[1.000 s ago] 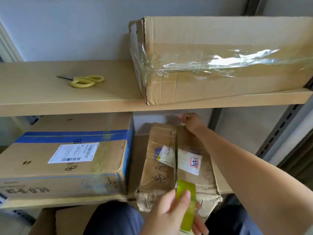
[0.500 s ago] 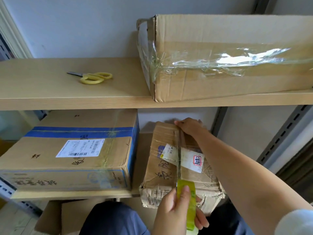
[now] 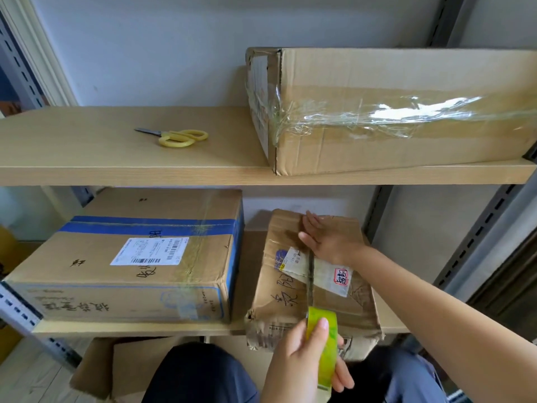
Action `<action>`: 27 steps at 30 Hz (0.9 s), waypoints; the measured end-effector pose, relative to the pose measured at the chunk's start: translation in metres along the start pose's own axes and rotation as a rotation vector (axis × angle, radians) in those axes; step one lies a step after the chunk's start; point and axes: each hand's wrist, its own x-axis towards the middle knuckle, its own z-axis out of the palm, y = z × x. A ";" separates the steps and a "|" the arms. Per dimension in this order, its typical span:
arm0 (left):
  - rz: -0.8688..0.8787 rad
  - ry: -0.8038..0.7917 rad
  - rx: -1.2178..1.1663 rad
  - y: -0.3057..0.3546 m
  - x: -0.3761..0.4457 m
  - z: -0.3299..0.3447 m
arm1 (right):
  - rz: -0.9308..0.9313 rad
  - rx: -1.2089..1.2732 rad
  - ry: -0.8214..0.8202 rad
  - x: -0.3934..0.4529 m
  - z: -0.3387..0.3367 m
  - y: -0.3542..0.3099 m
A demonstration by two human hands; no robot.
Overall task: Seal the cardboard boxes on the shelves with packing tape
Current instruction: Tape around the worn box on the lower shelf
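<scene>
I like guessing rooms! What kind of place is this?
Probably a storeroom or parcel-packing corner. Metal-framed wooden shelves hold taped cardboard boxes with shipping labels, and scissors lie on the upper shelf.

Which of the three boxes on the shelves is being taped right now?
The small crumpled box at the lower shelf's right: the right hand presses its top, the left hand holds the tape roll at its front.

**Storage corner: fixtures and surroundings**

Pale grey-blue painted wall [image 3: 162,50], evenly lit. Two light wood shelf boards, upper shelf [image 3: 87,173] and lower shelf [image 3: 130,327], carried on grey slotted metal uprights [image 3: 482,228]. White door or window trim [image 3: 37,50] at left. Light wood-look floor [image 3: 35,382] below
</scene>
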 end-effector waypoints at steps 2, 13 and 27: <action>0.017 0.018 -0.021 0.001 0.008 -0.004 | -0.005 0.028 -0.038 -0.012 0.011 -0.002; 0.078 0.070 0.030 0.000 0.023 -0.017 | 0.152 -0.205 0.011 -0.002 0.044 -0.024; 0.241 0.273 1.545 0.024 0.141 -0.076 | 0.187 -0.026 0.366 -0.042 0.041 -0.026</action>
